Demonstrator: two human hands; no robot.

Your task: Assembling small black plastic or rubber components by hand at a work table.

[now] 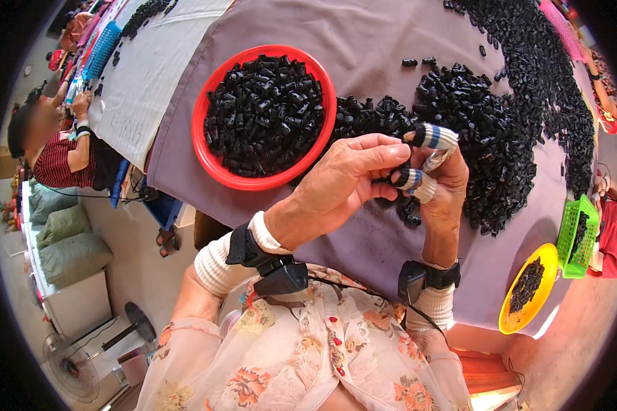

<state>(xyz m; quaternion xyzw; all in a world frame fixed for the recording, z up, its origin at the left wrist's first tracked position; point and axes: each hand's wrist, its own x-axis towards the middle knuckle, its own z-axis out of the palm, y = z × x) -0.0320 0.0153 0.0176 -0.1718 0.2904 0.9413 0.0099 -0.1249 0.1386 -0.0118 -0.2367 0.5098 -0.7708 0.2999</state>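
Observation:
My left hand (334, 181) and my right hand (447, 188) meet over the table, their fingertips pinched close together. A small black plastic part (404, 164) shows partly between them; the fingers hide most of it. Striped cloth bands wrap the thumb and a finger of my right hand. Just beyond the hands, a large heap of the same black parts (483, 130) lies on the cloth. To the left of the heap, a round red basin (200, 140) is filled with such parts.
More black parts (541, 75) spread along the far right. At the right edge stand a yellow tray (550, 277) and a green basket (586, 205), both holding dark pieces. A person in a striped top (65, 161) works at the far left, near a blue basket (103, 49). A fan (70, 368) stands lower left.

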